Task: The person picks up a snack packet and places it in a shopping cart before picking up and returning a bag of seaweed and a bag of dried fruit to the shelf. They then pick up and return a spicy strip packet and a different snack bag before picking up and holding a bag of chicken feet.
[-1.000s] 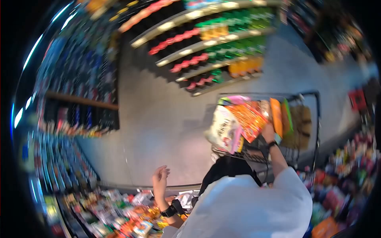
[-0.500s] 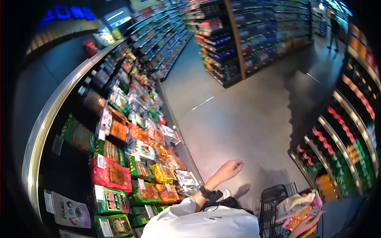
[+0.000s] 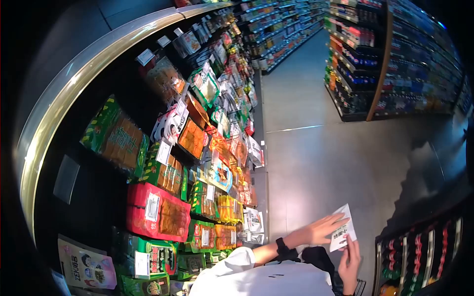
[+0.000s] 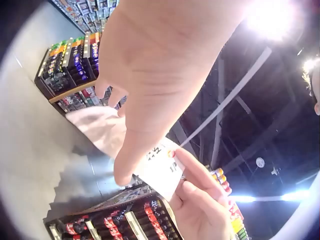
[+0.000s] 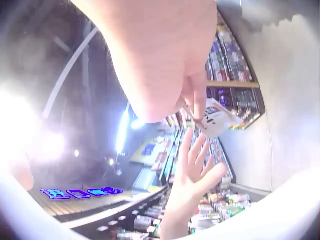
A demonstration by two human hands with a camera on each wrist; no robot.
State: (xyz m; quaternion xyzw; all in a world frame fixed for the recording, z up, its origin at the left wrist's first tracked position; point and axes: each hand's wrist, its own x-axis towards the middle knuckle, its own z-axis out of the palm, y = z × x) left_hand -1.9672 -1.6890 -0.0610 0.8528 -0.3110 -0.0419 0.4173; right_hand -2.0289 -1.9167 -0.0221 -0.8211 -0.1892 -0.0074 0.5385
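A small white packet (image 3: 344, 229) with dark printed characters is held up in front of my body. My right hand (image 3: 350, 264) pinches its lower edge between thumb and fingers, which shows closely in the left wrist view, where the packet (image 4: 161, 176) slants down toward the right hand (image 4: 200, 205). From the left, my left hand (image 3: 318, 231) reaches across with its fingers extended over the packet's near side. In the right wrist view the left hand (image 5: 192, 175) has its fingers spread, right by the packet (image 5: 217, 122).
To my left runs a sloping display of packaged snacks (image 3: 158, 212) behind a curved metal rail (image 3: 54, 106). Drink shelves (image 3: 419, 251) stand at the lower right, another shelf block (image 3: 360, 59) farther ahead. Grey floor (image 3: 306, 172) lies between. A bit of wire cart (image 3: 361, 286) shows below.
My view has swung left to the snack display. The right hand has lifted the white packet from the cart full of snack bags to my front. The left hand has moved right to meet it.
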